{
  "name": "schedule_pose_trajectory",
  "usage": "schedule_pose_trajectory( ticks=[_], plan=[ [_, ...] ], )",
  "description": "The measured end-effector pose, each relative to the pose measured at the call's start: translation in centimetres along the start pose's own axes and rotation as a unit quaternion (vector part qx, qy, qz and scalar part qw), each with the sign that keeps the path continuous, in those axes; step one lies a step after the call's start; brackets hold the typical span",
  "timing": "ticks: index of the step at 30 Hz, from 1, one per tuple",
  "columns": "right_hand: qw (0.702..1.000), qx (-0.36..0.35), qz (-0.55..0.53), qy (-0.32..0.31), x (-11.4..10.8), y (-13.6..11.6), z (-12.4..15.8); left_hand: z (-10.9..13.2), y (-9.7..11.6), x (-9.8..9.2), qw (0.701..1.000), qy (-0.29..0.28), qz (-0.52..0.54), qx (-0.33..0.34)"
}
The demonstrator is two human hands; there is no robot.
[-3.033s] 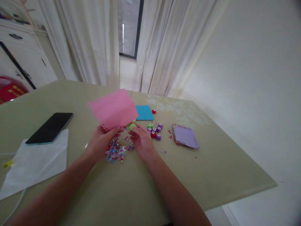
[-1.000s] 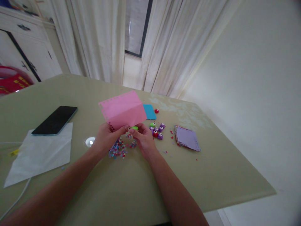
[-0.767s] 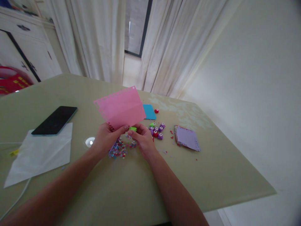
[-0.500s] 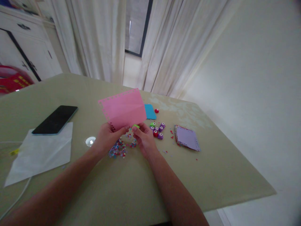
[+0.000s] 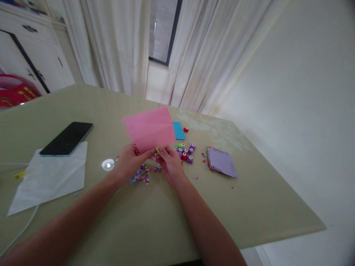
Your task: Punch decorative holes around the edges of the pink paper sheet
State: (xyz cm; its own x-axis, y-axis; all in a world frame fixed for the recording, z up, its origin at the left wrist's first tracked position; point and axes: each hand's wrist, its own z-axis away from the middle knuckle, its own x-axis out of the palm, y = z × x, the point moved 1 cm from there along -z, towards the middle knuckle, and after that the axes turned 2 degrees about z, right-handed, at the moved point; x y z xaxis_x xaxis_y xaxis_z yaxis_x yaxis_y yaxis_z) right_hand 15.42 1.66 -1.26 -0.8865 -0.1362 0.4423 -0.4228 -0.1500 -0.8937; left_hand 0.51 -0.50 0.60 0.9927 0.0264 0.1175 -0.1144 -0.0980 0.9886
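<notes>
A pink sheet of paper [image 5: 151, 129] with small holes punched along its edges is held up over the table. My left hand [image 5: 127, 162] is closed on its lower edge, thumb on top. My right hand [image 5: 171, 166] pinches a small green craft punch [image 5: 157, 149] at the sheet's near edge; fingers cover most of the punch. Both thumbs nearly meet there. Below the hands lies a pile of coloured paper confetti [image 5: 140, 175]. Just right of my right hand sits a cluster of purple, red and green craft punches [image 5: 185, 151] with eye-like tops.
A blue card [image 5: 179, 130] and a single red punch [image 5: 186, 129] lie behind the cluster. To the right is a stack of punched coloured sheets [image 5: 222, 162]. On the left, a phone [image 5: 66, 138] overlaps a white sheet [image 5: 55, 181], near a cable [image 5: 30, 220] and a shiny round piece [image 5: 108, 164].
The whole view has shifted slightly. Less of the green punch shows now, with my right fingers further over it. The pink paper stays held in my left hand.
</notes>
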Motion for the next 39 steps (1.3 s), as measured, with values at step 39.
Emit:
schedule_pose_trajectory(
  ticks=[39],
  plan=[
    [0.607,-0.2,0.769,0.029,-3.0,-1.3,-0.3,-3.6,-2.0,-5.2,0.98,0.186,-0.073,-0.006]
  ],
)
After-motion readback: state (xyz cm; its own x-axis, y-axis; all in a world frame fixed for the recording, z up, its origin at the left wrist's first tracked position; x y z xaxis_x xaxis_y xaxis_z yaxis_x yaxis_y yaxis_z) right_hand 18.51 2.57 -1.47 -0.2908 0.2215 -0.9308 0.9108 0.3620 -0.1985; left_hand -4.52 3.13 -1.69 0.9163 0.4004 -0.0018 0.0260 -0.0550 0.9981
